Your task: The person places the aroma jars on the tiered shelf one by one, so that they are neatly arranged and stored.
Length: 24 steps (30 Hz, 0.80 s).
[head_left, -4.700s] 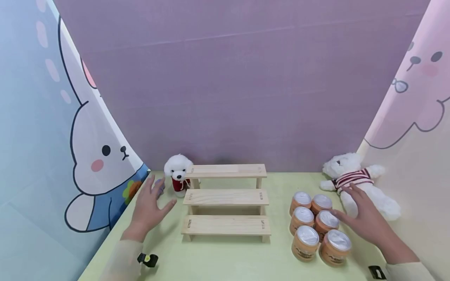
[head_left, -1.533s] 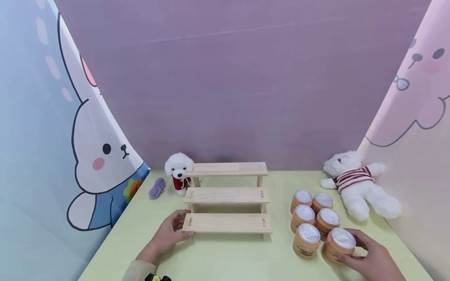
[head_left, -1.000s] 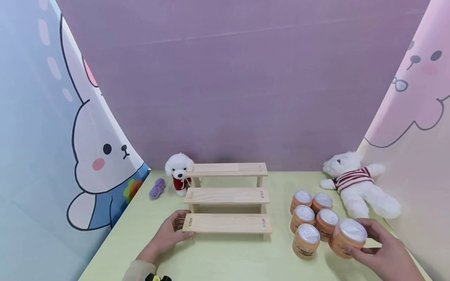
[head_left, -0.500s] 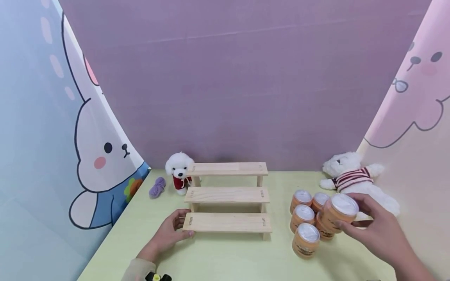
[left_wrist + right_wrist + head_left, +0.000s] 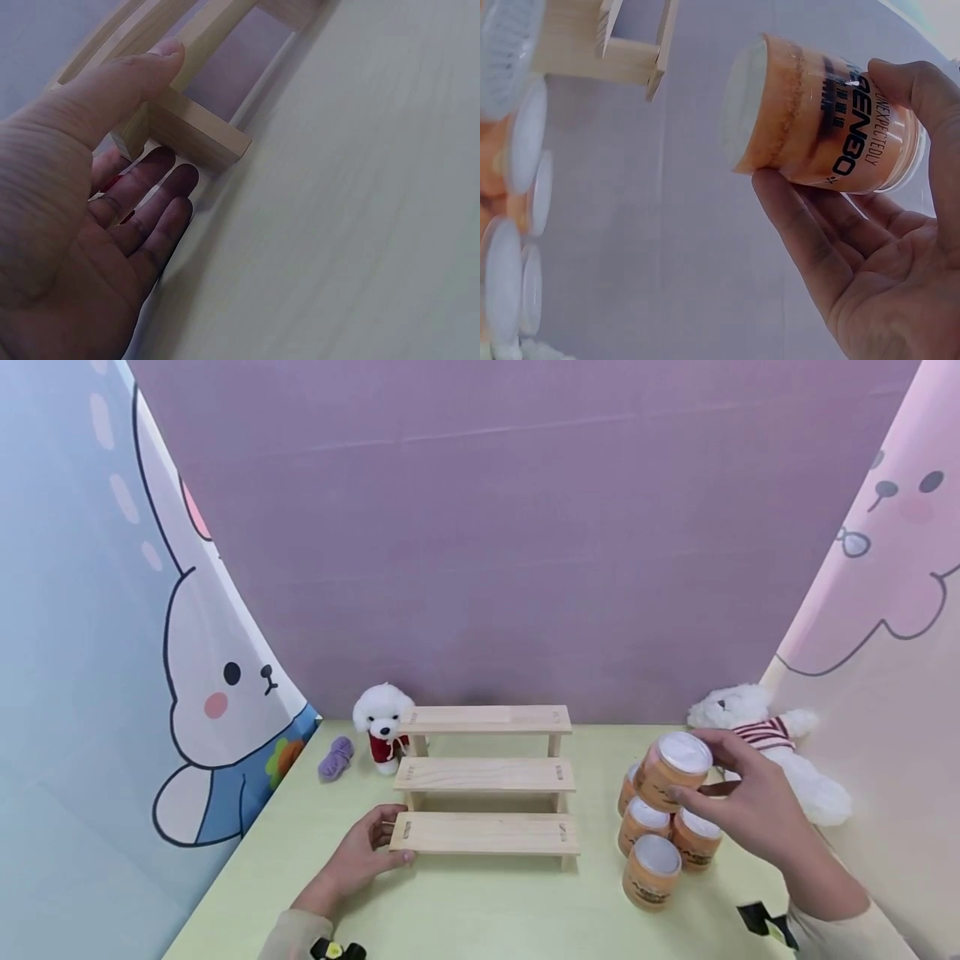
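On the table (image 5: 495, 910), at 7 o'clock, the left hand (image 5: 358, 858) still rests on the left end of the wooden step shelf (image 5: 486, 833), thumb on top of the lowest step. At 4 o'clock the right hand (image 5: 753, 806) holds an orange jar (image 5: 672, 770), fingers curled round it. A moment ago this jar stood in the group of jars (image 5: 660, 852); now it is lifted above them and moved toward the shelf, so placing seems near. Farther back sit a white dog toy (image 5: 381, 720) and a white bear toy (image 5: 765, 743).
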Available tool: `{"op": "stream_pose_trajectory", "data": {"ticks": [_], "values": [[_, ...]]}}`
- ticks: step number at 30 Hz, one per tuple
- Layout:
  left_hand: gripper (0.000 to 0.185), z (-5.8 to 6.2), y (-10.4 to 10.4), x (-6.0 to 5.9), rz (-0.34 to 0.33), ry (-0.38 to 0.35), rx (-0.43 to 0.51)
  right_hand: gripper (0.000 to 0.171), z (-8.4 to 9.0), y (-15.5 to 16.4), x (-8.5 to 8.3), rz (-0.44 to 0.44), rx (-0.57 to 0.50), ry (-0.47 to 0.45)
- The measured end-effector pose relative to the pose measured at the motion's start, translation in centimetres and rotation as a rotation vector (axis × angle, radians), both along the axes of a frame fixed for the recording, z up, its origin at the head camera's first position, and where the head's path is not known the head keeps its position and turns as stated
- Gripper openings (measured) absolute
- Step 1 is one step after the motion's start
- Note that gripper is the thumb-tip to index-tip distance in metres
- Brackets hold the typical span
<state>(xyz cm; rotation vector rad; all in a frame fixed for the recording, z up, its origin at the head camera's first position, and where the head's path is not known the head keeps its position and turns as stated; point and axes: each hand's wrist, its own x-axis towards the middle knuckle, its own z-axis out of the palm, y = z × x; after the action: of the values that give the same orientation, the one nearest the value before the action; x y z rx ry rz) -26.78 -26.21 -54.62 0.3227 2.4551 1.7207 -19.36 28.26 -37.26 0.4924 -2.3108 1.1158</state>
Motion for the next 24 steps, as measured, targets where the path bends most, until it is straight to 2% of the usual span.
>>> {"op": "stream_pose_trajectory", "data": {"ticks": [11,18,24], "values": [[0.075,-0.2,-0.4,-0.1,-0.01,0.012,0.002,0.06,2.3,-4.2,-3.1,0.055,-0.012,-0.106],[0.074,-0.2,-0.4,-0.3,-0.017,0.03,0.004,0.058,3.4,-6.8,-5.5,0.136,-0.035,-0.142],[0.075,-0.3,-0.5,-0.4,-0.038,0.034,0.023,0.059,4.2,-9.1,-7.2,0.154,-0.013,-0.171]]}}
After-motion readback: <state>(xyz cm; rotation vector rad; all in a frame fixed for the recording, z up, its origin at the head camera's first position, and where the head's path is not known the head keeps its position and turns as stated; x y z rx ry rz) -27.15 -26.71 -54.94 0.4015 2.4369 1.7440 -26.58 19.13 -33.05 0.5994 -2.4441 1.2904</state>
